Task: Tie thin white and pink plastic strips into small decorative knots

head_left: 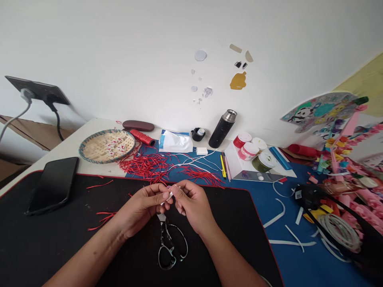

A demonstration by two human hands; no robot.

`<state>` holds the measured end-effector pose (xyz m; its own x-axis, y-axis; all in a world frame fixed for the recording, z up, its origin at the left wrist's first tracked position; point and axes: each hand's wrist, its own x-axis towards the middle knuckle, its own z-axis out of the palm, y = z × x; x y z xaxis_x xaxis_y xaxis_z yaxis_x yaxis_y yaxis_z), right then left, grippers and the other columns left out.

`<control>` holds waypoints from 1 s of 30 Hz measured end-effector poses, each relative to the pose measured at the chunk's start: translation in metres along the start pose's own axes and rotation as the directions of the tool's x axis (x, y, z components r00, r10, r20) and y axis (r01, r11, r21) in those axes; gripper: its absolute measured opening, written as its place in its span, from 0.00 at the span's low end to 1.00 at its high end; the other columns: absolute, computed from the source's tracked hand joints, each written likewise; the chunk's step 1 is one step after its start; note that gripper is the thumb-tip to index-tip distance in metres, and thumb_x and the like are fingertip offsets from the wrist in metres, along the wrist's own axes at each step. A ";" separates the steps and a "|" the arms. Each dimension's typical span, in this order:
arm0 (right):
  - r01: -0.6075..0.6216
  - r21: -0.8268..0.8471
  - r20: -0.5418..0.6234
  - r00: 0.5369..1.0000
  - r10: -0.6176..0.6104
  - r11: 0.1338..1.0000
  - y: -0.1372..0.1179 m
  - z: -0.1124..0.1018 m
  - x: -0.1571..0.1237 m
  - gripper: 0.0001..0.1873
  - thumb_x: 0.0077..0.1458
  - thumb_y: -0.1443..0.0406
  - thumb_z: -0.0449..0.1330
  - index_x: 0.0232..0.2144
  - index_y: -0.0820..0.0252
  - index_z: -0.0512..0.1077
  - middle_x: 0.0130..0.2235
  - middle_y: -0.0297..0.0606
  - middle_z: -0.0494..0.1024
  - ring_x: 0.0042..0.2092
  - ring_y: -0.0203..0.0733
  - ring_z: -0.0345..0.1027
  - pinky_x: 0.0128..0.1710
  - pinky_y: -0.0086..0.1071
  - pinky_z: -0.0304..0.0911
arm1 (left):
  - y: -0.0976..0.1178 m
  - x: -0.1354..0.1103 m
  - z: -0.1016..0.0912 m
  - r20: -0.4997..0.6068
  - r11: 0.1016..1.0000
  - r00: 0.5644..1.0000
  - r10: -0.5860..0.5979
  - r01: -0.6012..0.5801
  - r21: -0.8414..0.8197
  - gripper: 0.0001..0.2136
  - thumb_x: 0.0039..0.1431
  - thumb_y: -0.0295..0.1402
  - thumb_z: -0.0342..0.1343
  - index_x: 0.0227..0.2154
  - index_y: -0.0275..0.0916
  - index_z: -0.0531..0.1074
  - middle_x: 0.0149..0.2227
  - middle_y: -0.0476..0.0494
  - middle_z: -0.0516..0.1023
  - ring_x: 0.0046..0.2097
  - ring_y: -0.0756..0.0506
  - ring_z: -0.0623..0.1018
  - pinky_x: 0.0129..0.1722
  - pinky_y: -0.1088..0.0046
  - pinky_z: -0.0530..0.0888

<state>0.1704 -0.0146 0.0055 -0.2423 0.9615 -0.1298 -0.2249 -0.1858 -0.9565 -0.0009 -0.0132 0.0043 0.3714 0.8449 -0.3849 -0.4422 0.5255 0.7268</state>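
A small white strip (pixel 170 195) with a bit of pink at its top is pinched between my two hands above the black mat. My left hand (pixel 151 201) grips its left side with thumb and fingers. On the other side my right hand (pixel 193 201) is closed on the same strip, covering much of it. Scissors (pixel 170 249) with dark, speckled handles lie just below my hands, blades partly hidden under them. Red cords (pixel 149 165) are heaped beyond my fingers, and a few loose red pieces (pixel 104 219) rest on the mat to the left.
A woven basket (pixel 85 153) holds small white-and-red pieces. A phone (pixel 54 183) lies at left. Along the wall stand a red thread spool (pixel 143 137), tissues (pixel 176 142), a black flask (pixel 222 129) and paint jars (pixel 265 161). White strips (pixel 291 242) and a cable coil (pixel 339 231) lie right.
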 end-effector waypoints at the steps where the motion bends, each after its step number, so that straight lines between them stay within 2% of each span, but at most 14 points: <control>1: 0.008 -0.002 -0.008 1.000 -0.008 1.000 0.000 0.000 0.000 0.22 0.58 0.47 0.70 0.32 0.59 0.74 0.20 0.25 0.67 0.19 0.29 0.55 0.18 0.25 0.49 | 0.000 -0.001 0.001 0.004 1.000 1.000 0.007 -0.007 0.000 0.18 0.42 0.40 0.82 0.28 0.34 0.83 0.28 0.45 0.83 0.28 0.52 0.77 0.27 0.82 0.74; 5: 0.018 -0.009 -0.059 0.998 -0.019 1.000 0.001 -0.001 0.001 0.21 0.58 0.47 0.70 0.32 0.59 0.74 0.19 0.23 0.65 0.19 0.30 0.54 0.18 0.25 0.48 | 0.001 -0.003 0.003 0.021 0.996 0.996 0.084 -0.084 0.011 0.18 0.42 0.38 0.82 0.33 0.37 0.84 0.28 0.47 0.81 0.29 0.51 0.77 0.28 0.81 0.75; 12: 0.019 -0.110 -0.064 0.998 -0.026 0.994 -0.002 0.000 0.000 0.20 0.61 0.48 0.67 0.34 0.60 0.75 0.20 0.25 0.66 0.20 0.31 0.56 0.20 0.26 0.50 | -0.001 -0.001 0.001 -0.071 0.978 0.980 0.188 -0.180 0.107 0.15 0.46 0.41 0.80 0.29 0.37 0.82 0.25 0.48 0.79 0.28 0.51 0.75 0.26 0.80 0.72; 20: 0.098 -0.290 -0.036 0.993 -0.113 0.952 0.004 0.000 -0.001 0.13 0.64 0.55 0.63 0.39 0.59 0.77 0.26 0.30 0.74 0.24 0.35 0.68 0.26 0.28 0.62 | 0.000 0.000 -0.002 -0.099 0.895 0.947 0.307 -0.252 0.368 0.15 0.52 0.46 0.75 0.29 0.39 0.81 0.24 0.50 0.79 0.25 0.50 0.75 0.27 0.76 0.73; 25: 0.135 -0.412 -0.013 0.988 -0.153 0.901 0.008 -0.002 -0.004 0.11 0.66 0.57 0.62 0.39 0.58 0.78 0.25 0.30 0.74 0.25 0.36 0.69 0.27 0.28 0.63 | -0.003 0.000 -0.003 -0.088 0.911 0.948 0.307 -0.265 0.316 0.15 0.53 0.46 0.75 0.30 0.38 0.81 0.24 0.49 0.80 0.25 0.50 0.76 0.25 0.76 0.73; 30: 0.141 -0.406 -0.023 0.986 -0.165 0.903 0.003 -0.003 -0.004 0.13 0.68 0.56 0.60 0.37 0.58 0.77 0.21 0.28 0.71 0.23 0.36 0.67 0.27 0.28 0.61 | -0.005 0.000 -0.003 -0.068 0.910 0.941 0.332 -0.300 0.286 0.15 0.50 0.41 0.77 0.37 0.41 0.84 0.29 0.48 0.83 0.31 0.47 0.79 0.31 0.73 0.77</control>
<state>0.1735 -0.0182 0.0029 -0.1798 0.9834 0.0235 0.1460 0.0503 -0.9880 -0.0013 -0.0153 -0.0010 0.1469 0.9761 -0.1600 -0.2801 0.1962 0.9397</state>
